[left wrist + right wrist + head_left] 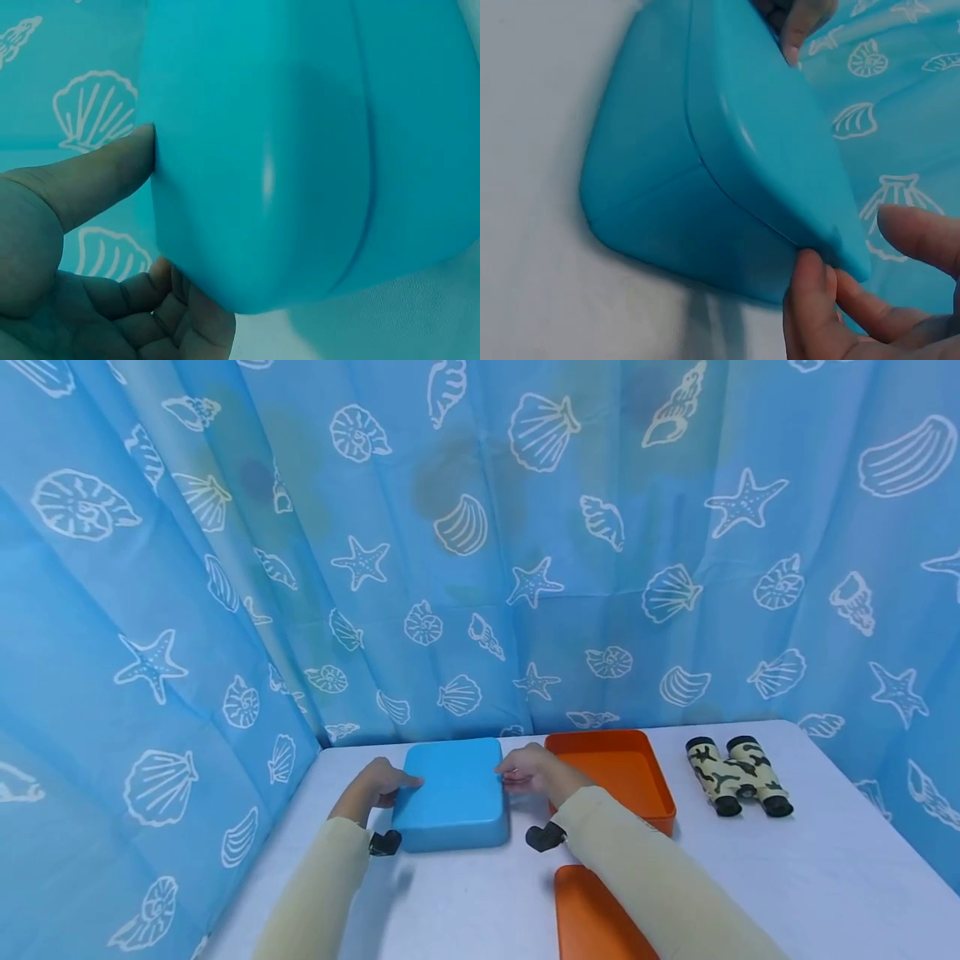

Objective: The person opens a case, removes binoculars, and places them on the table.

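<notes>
A blue square box (pixel 450 785) with a fitted lid (pixel 780 135) stands at the back left of the white table. A seam runs round its side, with the lid seated along it in the right wrist view. My left hand (pixel 381 781) grips the lid's left side, thumb on top and curled fingers at the side edge. On the opposite side, my right hand (pixel 528 770) has its fingertips curled at the lid's lower edge, with the thumb over the top side.
Right of the blue box sits an open orange box (pixel 611 760), partly behind my right forearm. A flat orange piece (pixel 596 918) lies nearer the front edge. Camouflage binoculars (pixel 738 772) rest at the right. A blue shell-print curtain (pixel 480 593) hangs behind the table.
</notes>
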`<state>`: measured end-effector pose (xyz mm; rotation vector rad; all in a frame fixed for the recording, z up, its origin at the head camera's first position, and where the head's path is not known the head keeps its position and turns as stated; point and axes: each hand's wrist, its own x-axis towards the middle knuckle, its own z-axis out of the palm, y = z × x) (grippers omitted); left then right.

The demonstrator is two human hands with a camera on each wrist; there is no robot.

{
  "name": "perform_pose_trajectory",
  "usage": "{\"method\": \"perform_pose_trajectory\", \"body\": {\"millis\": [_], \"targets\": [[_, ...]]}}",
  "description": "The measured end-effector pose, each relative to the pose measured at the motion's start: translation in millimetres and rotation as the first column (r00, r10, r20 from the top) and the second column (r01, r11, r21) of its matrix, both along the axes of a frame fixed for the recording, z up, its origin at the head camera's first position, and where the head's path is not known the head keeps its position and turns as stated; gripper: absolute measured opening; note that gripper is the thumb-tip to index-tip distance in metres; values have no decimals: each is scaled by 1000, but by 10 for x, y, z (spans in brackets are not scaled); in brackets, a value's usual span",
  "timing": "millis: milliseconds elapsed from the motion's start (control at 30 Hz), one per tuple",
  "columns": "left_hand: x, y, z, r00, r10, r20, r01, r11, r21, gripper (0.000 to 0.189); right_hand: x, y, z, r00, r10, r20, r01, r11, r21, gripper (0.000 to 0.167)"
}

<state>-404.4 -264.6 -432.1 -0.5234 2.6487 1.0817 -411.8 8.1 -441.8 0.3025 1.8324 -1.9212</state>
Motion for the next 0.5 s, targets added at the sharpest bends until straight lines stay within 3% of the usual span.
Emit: {"method": "perform_pose_trajectory", "body": {"millis": [200, 400, 500], "targets": [[74, 38, 17, 1000, 0, 10, 0, 1000, 19, 77, 21, 1, 0, 999, 32, 7, -32, 997, 63, 64], [66, 210, 243, 998, -66, -22, 68, 995, 79, 79, 17, -42, -25, 997, 46, -69, -41, 997, 63, 74], [64, 243, 326, 997, -60, -42, 63, 995, 75, 74, 19, -34, -32, 996, 55, -66, -50, 996, 77, 77]]}}
